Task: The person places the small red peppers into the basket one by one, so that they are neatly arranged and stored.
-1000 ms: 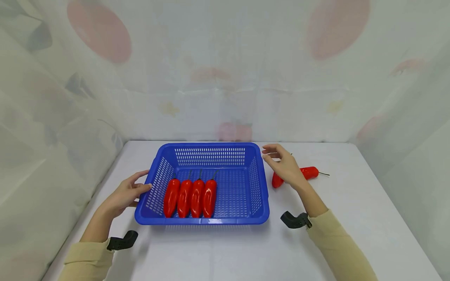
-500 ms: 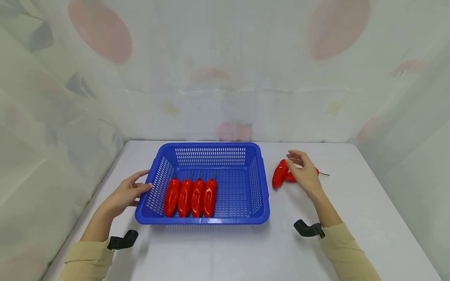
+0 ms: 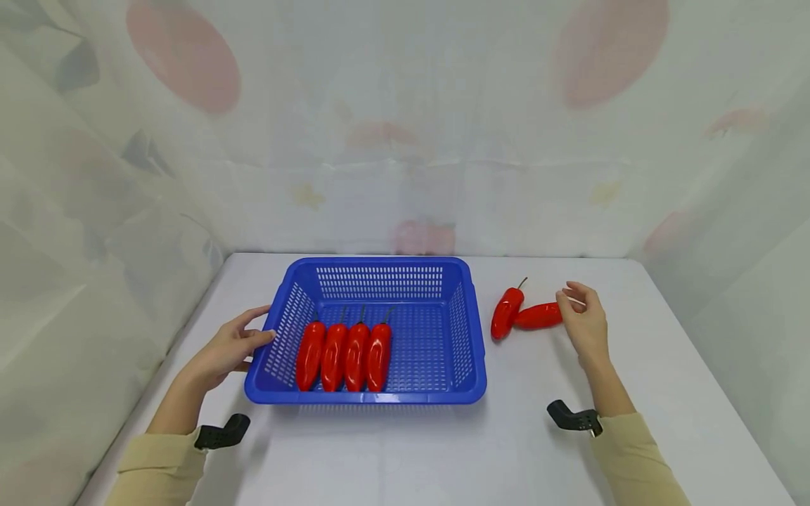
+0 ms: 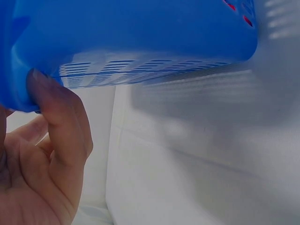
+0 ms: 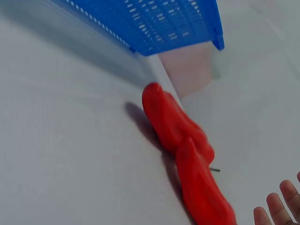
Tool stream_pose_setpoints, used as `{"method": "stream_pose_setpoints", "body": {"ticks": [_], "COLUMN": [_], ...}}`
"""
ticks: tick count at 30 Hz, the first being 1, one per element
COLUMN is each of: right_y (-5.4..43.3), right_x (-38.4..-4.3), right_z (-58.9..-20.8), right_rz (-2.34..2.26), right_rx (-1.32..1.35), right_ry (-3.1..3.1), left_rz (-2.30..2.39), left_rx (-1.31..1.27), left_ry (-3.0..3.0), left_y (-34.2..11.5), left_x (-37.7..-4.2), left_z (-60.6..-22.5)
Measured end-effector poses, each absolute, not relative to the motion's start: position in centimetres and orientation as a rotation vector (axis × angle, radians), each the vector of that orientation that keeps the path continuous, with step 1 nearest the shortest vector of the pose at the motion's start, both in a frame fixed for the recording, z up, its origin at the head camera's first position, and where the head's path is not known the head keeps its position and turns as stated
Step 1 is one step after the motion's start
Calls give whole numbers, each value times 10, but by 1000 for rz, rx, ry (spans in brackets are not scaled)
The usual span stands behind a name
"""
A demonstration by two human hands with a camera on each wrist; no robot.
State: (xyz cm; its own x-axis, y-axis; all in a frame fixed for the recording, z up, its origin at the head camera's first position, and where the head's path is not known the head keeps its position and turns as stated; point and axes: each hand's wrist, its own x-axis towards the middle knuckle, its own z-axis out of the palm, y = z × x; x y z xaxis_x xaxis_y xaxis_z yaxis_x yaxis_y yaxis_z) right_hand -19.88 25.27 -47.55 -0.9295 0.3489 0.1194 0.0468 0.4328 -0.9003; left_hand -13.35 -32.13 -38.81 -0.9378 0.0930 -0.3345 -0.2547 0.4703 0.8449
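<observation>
A blue plastic basket with slotted walls stands on the white table, several red chili peppers lined up side by side in its left half. My left hand grips the basket's left rim, thumb on top; in the left wrist view a finger curls under the lip. Two more red chili peppers lie right of the basket: one tilted pepper, and one lying sideways that meets it. My right hand is over the stem end of the sideways pepper, hiding it, fingers loosely bent and holding nothing.
The white table extends in front of the basket and to the right. A pale printed curtain rises behind the table's far edge and along both sides. Each wrist carries a black camera mount.
My right hand has moved right from beside the basket's rim, past the tilted pepper, to the far end of the sideways one. The left hand stays on the rim.
</observation>
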Motion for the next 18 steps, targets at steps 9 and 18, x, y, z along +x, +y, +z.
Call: {"method": "stream_pose_setpoints", "body": {"ticks": [9,18], "right_y": [275,256], "right_x": [-206,-190], "right_z": [-505,-478], "right_rz": [1435,1392], "right_rx": [-513,-624], "right_ry": [-2411,-2459], "left_rz": [1467,1468], "left_rx": [-140,-147], "left_ry": [2375,2376], "left_y": [-322,-323], "left_x": [-133,-134], "left_z": [-389,-389]}}
